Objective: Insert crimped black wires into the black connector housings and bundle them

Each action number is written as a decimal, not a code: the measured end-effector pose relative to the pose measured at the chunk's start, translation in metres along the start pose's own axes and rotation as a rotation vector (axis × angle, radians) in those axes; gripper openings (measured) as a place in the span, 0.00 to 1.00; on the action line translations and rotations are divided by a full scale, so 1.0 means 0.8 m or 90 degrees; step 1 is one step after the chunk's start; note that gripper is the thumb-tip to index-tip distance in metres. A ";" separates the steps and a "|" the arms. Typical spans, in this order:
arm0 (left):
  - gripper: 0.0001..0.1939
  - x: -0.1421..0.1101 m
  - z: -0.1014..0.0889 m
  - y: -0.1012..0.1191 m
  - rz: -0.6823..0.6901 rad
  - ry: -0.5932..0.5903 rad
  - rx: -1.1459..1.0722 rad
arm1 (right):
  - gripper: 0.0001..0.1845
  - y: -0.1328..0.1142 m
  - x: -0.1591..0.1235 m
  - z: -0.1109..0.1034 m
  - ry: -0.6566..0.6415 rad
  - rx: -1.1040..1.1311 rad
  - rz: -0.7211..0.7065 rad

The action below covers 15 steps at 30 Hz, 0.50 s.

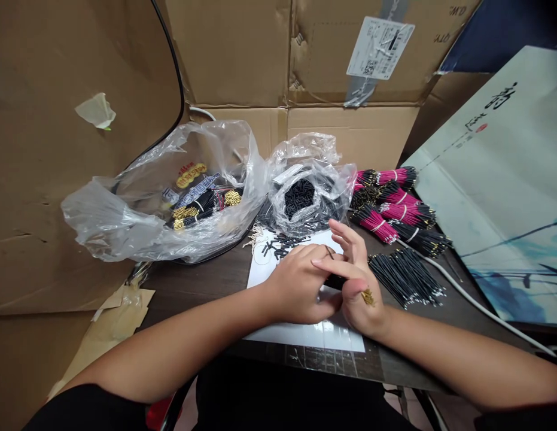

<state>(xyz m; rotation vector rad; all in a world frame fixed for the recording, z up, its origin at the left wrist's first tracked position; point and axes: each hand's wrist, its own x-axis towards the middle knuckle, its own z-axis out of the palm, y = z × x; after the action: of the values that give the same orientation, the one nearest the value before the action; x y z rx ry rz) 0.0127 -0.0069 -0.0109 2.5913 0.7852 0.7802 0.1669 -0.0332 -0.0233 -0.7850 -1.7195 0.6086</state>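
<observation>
My left hand (300, 284) and my right hand (358, 281) meet over a white sheet (305, 338). Between them runs a bundle of black wires (335, 281), mostly hidden by my fingers. Its gold-coloured tips (368, 297) poke out beside my right thumb. My left fingers are curled closed around the bundle. My right hand grips it at the thumb, with the other fingers raised and partly stretched. A thin dark strip (329, 252) shows by the left knuckles. Short black tubes (280, 244) lie scattered on the sheet just beyond.
Loose black wires (408, 276) lie right of my hands. Behind them are tied pink and black wire bundles (401, 212). An open plastic bag (300, 200) holds black tubes; a larger clear bag (125, 230) holds gold-ended bundles. Cardboard (242, 54) walls the back; a white cable (480, 317) crosses right.
</observation>
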 end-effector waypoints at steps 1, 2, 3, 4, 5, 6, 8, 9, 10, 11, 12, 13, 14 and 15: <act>0.16 -0.001 0.003 0.000 -0.007 0.034 0.023 | 0.28 0.000 -0.001 0.001 -0.014 0.001 -0.007; 0.17 -0.001 0.004 0.000 -0.017 0.070 0.045 | 0.28 0.000 -0.002 0.001 -0.021 0.002 -0.010; 0.18 -0.002 0.004 0.000 -0.029 0.105 0.061 | 0.27 0.000 -0.002 0.001 -0.018 0.005 -0.006; 0.19 -0.002 0.003 -0.001 -0.042 0.136 0.072 | 0.27 0.001 -0.002 0.001 -0.007 0.009 0.000; 0.22 -0.002 0.002 -0.001 -0.058 0.162 0.077 | 0.26 0.001 -0.002 0.001 0.010 0.011 0.009; 0.27 -0.002 0.000 -0.001 -0.073 0.183 0.078 | 0.26 0.002 -0.002 0.001 0.028 0.011 0.019; 0.38 -0.001 -0.004 0.000 -0.085 0.203 0.075 | 0.25 0.004 -0.002 0.001 0.051 0.009 0.038; 0.40 0.000 -0.004 0.000 -0.078 0.194 0.074 | 0.24 0.004 -0.002 0.002 0.051 0.008 0.044; 0.38 0.001 -0.004 0.001 -0.060 0.166 0.074 | 0.24 0.005 -0.002 0.002 0.046 0.010 0.045; 0.31 0.001 -0.004 0.001 -0.032 0.125 0.073 | 0.24 0.004 -0.003 0.003 0.039 0.013 0.042; 0.23 0.002 -0.002 0.000 0.000 0.079 0.070 | 0.25 0.004 -0.003 0.004 0.029 0.017 0.037; 0.16 0.002 0.000 0.000 0.032 0.033 0.066 | 0.25 0.003 -0.004 0.004 0.019 0.019 0.030; 0.12 0.003 0.001 -0.001 0.062 -0.008 0.059 | 0.25 0.002 -0.004 0.004 0.008 0.020 0.023; 0.11 0.003 0.003 -0.002 0.089 -0.040 0.047 | 0.25 0.001 -0.004 0.003 -0.001 0.019 0.018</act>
<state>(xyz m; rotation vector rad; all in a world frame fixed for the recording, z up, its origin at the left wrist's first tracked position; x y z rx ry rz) 0.0152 -0.0048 -0.0126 2.7463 0.6308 0.7171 0.1652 -0.0351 -0.0263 -0.7889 -1.6998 0.6526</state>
